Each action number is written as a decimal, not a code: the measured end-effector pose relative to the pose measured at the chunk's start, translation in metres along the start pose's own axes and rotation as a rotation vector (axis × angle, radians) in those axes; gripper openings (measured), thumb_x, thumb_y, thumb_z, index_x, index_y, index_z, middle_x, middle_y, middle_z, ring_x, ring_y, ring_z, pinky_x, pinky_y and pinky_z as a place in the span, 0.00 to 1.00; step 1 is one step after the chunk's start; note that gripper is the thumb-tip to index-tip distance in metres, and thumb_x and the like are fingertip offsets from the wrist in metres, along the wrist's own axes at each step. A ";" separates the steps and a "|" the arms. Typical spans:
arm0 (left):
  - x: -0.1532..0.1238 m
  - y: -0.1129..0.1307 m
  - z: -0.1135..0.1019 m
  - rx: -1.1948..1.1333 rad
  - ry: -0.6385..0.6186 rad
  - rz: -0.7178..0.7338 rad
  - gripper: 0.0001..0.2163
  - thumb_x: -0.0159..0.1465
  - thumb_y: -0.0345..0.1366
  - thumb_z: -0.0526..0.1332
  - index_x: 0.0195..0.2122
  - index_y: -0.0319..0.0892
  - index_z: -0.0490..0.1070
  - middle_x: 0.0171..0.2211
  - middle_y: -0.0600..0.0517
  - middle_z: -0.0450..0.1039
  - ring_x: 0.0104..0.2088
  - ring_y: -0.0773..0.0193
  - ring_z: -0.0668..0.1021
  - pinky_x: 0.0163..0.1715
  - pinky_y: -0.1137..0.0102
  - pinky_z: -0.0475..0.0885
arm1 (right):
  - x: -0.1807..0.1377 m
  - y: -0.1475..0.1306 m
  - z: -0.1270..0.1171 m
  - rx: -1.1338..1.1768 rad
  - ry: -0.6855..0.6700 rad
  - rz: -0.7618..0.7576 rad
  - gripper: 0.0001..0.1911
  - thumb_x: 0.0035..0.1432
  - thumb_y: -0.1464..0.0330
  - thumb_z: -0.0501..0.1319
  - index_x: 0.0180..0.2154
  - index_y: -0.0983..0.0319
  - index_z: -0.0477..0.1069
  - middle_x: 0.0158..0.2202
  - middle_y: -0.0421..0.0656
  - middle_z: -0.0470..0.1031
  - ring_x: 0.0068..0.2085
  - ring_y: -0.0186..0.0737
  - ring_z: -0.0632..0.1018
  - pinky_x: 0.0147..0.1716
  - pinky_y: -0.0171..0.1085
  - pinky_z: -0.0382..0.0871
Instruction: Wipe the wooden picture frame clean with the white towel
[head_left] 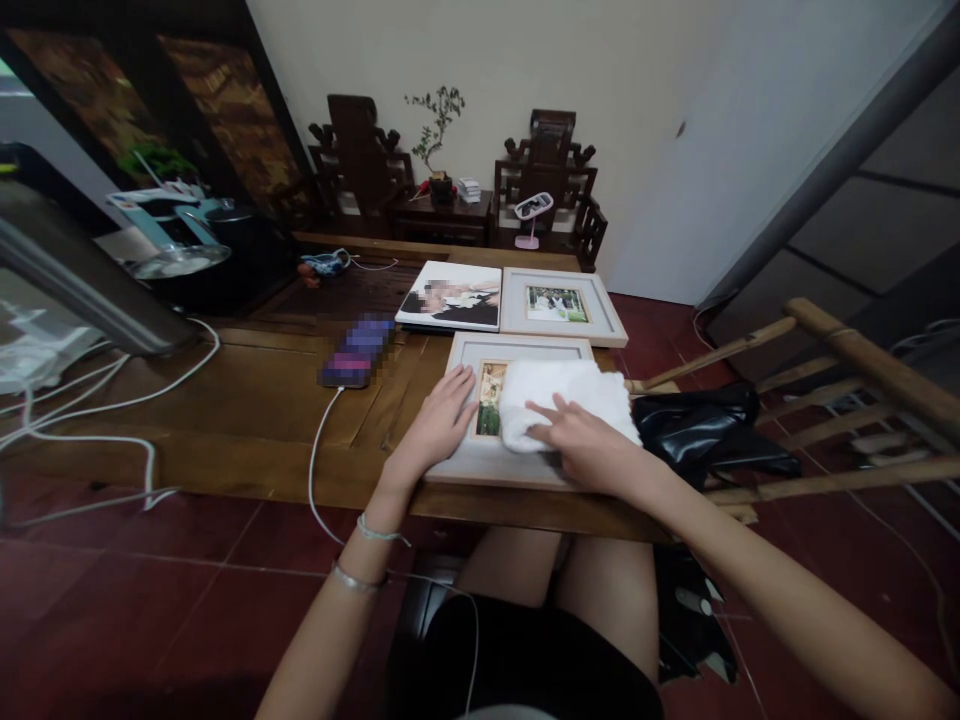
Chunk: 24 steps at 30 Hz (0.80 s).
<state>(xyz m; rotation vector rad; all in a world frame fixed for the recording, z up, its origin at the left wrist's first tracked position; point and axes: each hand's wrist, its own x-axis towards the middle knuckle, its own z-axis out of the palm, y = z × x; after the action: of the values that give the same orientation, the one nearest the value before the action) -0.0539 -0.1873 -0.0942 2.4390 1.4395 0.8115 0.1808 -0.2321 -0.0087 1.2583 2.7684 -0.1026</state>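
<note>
A white-framed photo (517, 350) lies flat on the low wooden table (247, 420) in front of me. My left hand (439, 422) rests flat on the frame's left side, fingers stretched out, holding nothing. My right hand (589, 445) presses down on a folded white cloth (562, 400) that covers most of the frame's glass, fingers extended over the cloth. Only a strip of the picture shows at the cloth's left edge.
A second framed photo (564, 305) and an unframed photo print (451, 296) lie farther back. A phone (358, 352) with a white cable sits to the left. A black bag (705, 428) rests on a bamboo chair at right. Dark wooden chairs stand by the wall.
</note>
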 end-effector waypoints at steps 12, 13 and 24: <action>0.001 -0.003 0.001 0.037 -0.013 0.014 0.21 0.69 0.38 0.48 0.60 0.34 0.62 0.63 0.39 0.59 0.65 0.54 0.58 0.63 0.55 0.55 | 0.099 0.034 0.002 -0.308 0.241 -0.099 0.21 0.59 0.79 0.51 0.51 0.63 0.71 0.66 0.45 0.56 0.66 0.54 0.54 0.60 0.55 0.49; 0.001 -0.003 0.001 0.026 -0.012 0.013 0.21 0.69 0.38 0.48 0.59 0.34 0.62 0.62 0.39 0.59 0.65 0.54 0.58 0.63 0.55 0.55 | 0.101 0.034 0.003 -0.311 0.212 -0.108 0.21 0.59 0.79 0.50 0.50 0.62 0.71 0.65 0.45 0.57 0.65 0.52 0.55 0.59 0.54 0.51; 0.000 -0.002 0.001 -0.006 0.009 0.010 0.21 0.68 0.39 0.48 0.58 0.34 0.64 0.62 0.39 0.61 0.64 0.53 0.59 0.63 0.54 0.55 | 0.024 0.081 -0.008 -0.299 0.092 0.165 0.21 0.50 0.83 0.51 0.40 0.64 0.76 0.46 0.55 0.76 0.54 0.50 0.71 0.47 0.44 0.62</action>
<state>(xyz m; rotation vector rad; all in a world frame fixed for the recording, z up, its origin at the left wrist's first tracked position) -0.0547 -0.1859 -0.0957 2.4428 1.4269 0.8288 0.2252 -0.1600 -0.0050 1.4295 2.6089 0.3755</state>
